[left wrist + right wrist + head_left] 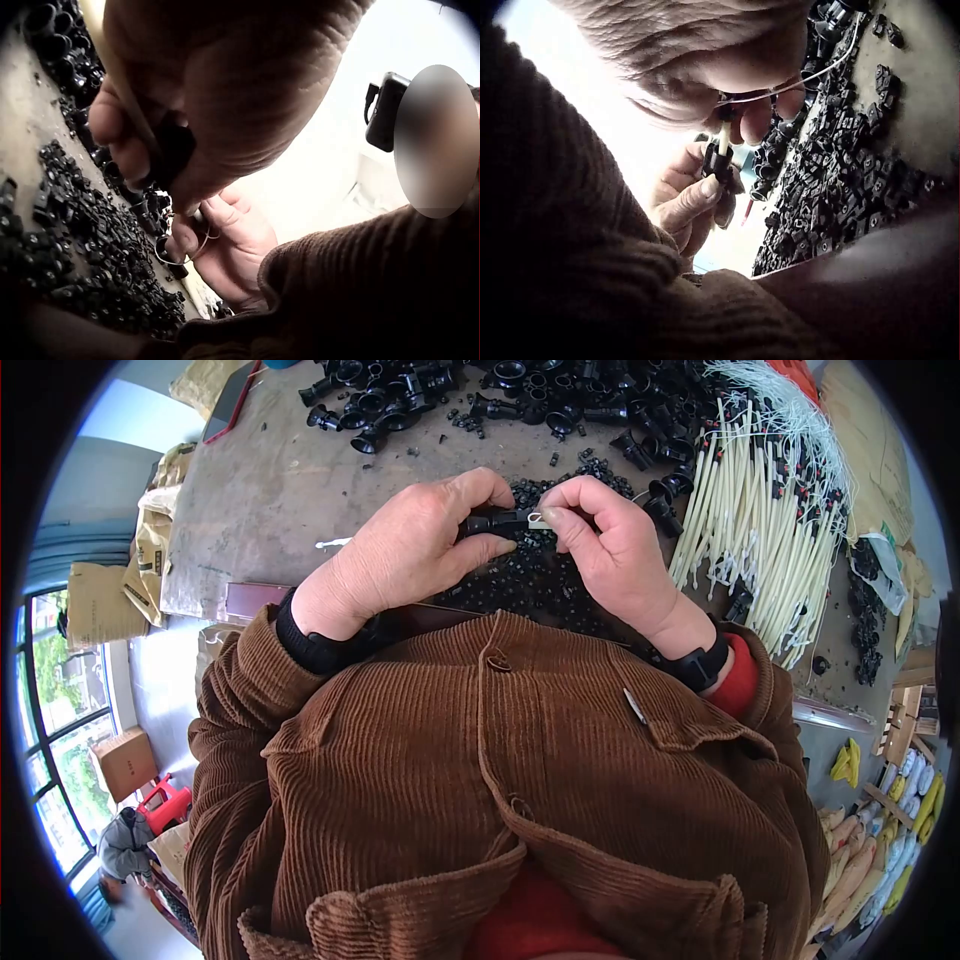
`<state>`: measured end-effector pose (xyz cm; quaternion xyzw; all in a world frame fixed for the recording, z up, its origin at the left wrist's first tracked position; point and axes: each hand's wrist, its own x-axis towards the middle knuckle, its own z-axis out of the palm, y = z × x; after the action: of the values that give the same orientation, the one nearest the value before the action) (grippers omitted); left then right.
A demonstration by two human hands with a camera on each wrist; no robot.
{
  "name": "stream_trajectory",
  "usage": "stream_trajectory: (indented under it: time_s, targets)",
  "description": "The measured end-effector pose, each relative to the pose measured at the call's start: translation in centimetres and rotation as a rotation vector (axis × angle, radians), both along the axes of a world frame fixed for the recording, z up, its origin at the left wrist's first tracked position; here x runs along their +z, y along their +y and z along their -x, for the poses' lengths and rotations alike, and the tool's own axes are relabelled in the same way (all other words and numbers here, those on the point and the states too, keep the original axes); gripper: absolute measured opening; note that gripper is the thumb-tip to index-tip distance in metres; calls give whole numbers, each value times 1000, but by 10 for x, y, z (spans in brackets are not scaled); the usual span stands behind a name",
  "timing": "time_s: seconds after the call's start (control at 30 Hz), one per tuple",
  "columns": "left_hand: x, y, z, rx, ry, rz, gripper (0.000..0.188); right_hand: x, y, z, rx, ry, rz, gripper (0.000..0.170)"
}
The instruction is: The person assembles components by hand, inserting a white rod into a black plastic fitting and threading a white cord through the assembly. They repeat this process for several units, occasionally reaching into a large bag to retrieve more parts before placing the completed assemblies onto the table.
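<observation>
Left: black fitting (pixel 487 523) gripped in left hand (pixel 405 550), fingers curled round it, long axis roughly left-right. Between hands: pale rod (pixel 724 137) from fitting toward right hand (pixel 610 540), nearer its right end; fingers pinched there, white cord (pixel 832 67) alongside. Below: table (pixel 260 480), small black parts (pixel 510 575); right, pale-rod bundle (pixel 740 510). Room: window (pixel 70 705) far left.

Black tube (pixel 492 523): partly covered by the left hand (pixel 420 545). Right hand (pixel 694 56): cut off by the right wrist view's upper edge. Black cups (pixel 510 373) beyond the hands: cut off by the head view's upper edge. Black bits (pixel 525 572) beneath: shapes too small to tell.
</observation>
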<state>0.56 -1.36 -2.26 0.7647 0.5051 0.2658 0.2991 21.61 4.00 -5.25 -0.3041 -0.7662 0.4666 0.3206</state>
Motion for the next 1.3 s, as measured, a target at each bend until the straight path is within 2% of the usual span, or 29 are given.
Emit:
stream_trajectory:
  time_s: [0.13,0.5,0.67,0.8,0.9,0.93,1.03,1.07,1.17,1.3]
  targets:
    - [1,0,0,16,-16,38,28,-1,1,0,-11,-18,-120,9]
    - [0,-1,-2,15,27,12,27,0,0,1,13,-50,48,12]
    - [-2,0,-4,26,35,-5,27,-2,-3,3,-21,-50,19,19]
    - [-3,0,-6,17,-10,3,29,6,-4,3,0,-118,-108,28]
    - [1,-1,-4,55,-8,-72,31,4,7,-6,25,-137,-441,33]
    - [0,0,-5,58,-7,-75,31,4,8,-5,27,-136,-443,33]
    - [-7,4,-10,-13,-43,-54,34,1,6,-1,177,-181,-242,37]
    - [-6,4,-10,-13,-43,-61,34,1,6,-1,177,-182,-249,37]
    - [-6,2,-13,-19,-176,-21,27,-1,4,-1,174,-80,-65,39]
    - [-6,3,-2,-31,-54,74,20,-7,-1,-1,164,-30,-46,43]
